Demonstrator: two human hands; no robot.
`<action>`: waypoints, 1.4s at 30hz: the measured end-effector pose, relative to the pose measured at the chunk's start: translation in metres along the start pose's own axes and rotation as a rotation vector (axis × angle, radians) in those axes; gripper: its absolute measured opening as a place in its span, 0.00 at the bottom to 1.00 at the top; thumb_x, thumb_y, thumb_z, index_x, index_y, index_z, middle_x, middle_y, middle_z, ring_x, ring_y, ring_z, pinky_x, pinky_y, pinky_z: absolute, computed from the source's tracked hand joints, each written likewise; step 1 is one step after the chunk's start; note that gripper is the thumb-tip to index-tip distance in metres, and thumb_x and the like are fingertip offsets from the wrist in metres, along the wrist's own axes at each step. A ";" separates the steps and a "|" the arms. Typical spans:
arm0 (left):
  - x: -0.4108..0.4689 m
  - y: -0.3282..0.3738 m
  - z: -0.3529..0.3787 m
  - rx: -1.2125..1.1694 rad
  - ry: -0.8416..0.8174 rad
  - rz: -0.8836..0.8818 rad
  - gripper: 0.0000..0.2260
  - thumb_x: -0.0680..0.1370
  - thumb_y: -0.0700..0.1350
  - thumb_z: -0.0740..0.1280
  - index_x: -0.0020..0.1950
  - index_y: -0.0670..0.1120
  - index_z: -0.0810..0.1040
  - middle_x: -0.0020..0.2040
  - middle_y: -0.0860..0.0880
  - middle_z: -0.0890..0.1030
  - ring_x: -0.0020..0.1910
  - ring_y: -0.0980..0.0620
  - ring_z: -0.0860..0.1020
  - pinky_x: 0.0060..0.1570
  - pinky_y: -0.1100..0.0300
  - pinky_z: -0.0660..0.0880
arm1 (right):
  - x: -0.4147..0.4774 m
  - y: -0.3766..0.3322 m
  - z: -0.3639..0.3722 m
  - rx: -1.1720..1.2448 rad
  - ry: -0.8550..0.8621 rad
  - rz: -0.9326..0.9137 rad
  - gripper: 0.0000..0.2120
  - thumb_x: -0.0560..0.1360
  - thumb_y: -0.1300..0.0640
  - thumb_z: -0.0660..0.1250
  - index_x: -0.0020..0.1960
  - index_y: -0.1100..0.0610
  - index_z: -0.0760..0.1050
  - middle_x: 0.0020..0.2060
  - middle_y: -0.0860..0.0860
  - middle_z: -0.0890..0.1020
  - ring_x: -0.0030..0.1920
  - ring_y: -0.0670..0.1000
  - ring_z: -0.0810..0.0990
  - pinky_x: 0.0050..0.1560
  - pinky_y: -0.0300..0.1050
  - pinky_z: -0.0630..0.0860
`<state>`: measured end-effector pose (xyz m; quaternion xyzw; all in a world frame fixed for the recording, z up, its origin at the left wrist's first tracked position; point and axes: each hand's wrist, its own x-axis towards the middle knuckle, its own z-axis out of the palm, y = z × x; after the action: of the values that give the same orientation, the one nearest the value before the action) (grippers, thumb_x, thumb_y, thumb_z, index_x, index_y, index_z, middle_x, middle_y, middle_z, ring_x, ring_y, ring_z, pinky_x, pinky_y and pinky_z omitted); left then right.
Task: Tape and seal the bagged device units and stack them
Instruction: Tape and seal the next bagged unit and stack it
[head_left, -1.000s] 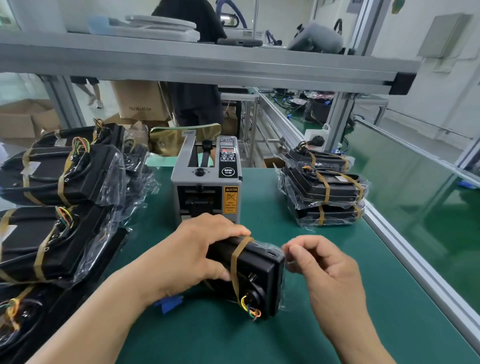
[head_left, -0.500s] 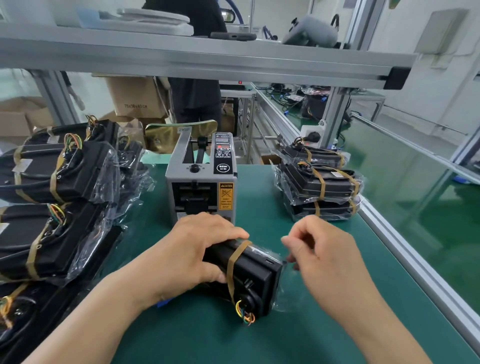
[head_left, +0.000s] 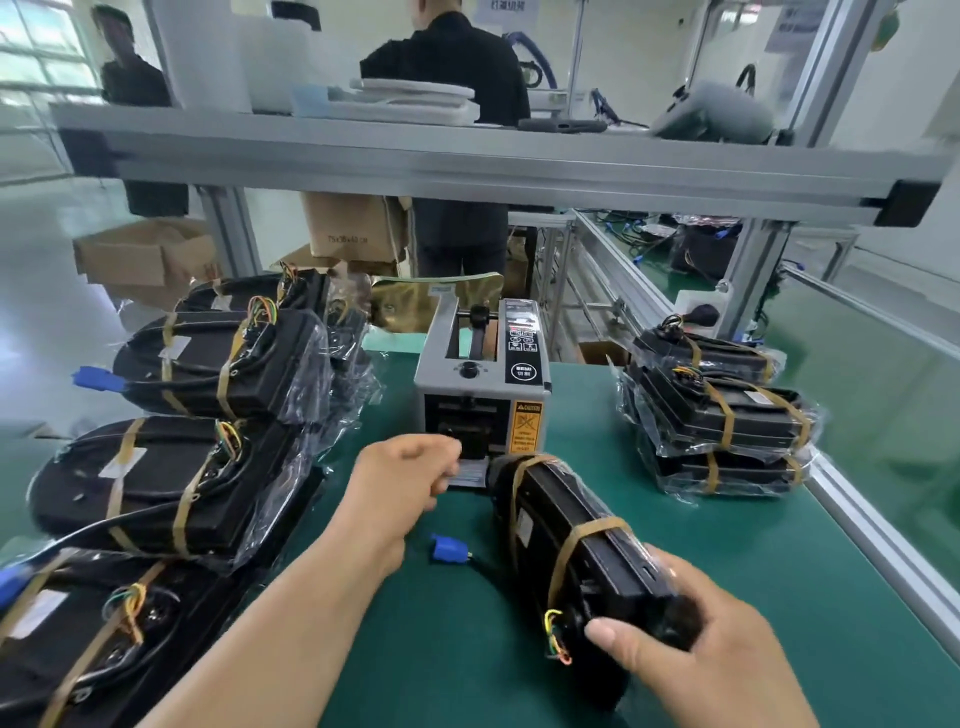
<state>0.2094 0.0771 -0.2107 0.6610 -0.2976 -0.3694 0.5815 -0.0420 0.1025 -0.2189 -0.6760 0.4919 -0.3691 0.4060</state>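
Right hand (head_left: 691, 654) grasps the near end of the bagged device unit (head_left: 566, 530), which lies diagonally mid-counter (head_left: 779, 571), its far end just before the tape dispenser (head_left: 483, 384). Left hand (head_left: 410, 483) is curled at the dispenser mouth; whether it pinches tape cannot be told. A taped stack (head_left: 727, 415) sits near the right edge rail (head_left: 883, 540); a larger pile (head_left: 197, 364) crowds the left. Bare green surface lies between unit and rail.

Bright daylight from windows (head_left: 36, 52) at left; glare on plastic bags (head_left: 311, 379), edges bowed, right hand (head_left: 727, 670) blurred.
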 end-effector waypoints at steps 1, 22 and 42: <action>0.006 0.000 0.006 -0.112 0.013 -0.106 0.02 0.77 0.44 0.72 0.47 0.47 0.84 0.34 0.54 0.83 0.29 0.59 0.75 0.31 0.66 0.71 | -0.004 -0.001 0.006 -0.014 0.021 -0.012 0.31 0.55 0.55 0.85 0.46 0.26 0.78 0.38 0.34 0.85 0.39 0.32 0.81 0.39 0.21 0.70; 0.021 0.019 0.047 -0.604 0.207 -0.384 0.07 0.75 0.40 0.67 0.39 0.47 0.72 0.23 0.53 0.72 0.20 0.58 0.68 0.22 0.65 0.63 | -0.017 0.007 0.022 -0.057 0.047 -0.226 0.36 0.51 0.39 0.82 0.50 0.15 0.69 0.38 0.28 0.82 0.42 0.29 0.80 0.44 0.17 0.67; -0.100 0.026 0.016 0.229 -0.500 0.081 0.05 0.72 0.43 0.76 0.36 0.47 0.85 0.37 0.49 0.85 0.37 0.58 0.80 0.38 0.71 0.75 | -0.021 0.011 0.028 -0.006 0.029 -0.263 0.32 0.59 0.47 0.82 0.56 0.24 0.75 0.45 0.33 0.84 0.47 0.38 0.83 0.46 0.27 0.76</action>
<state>0.1418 0.1472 -0.1719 0.5981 -0.4980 -0.4614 0.4259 -0.0257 0.1263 -0.2422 -0.7304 0.4062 -0.4273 0.3449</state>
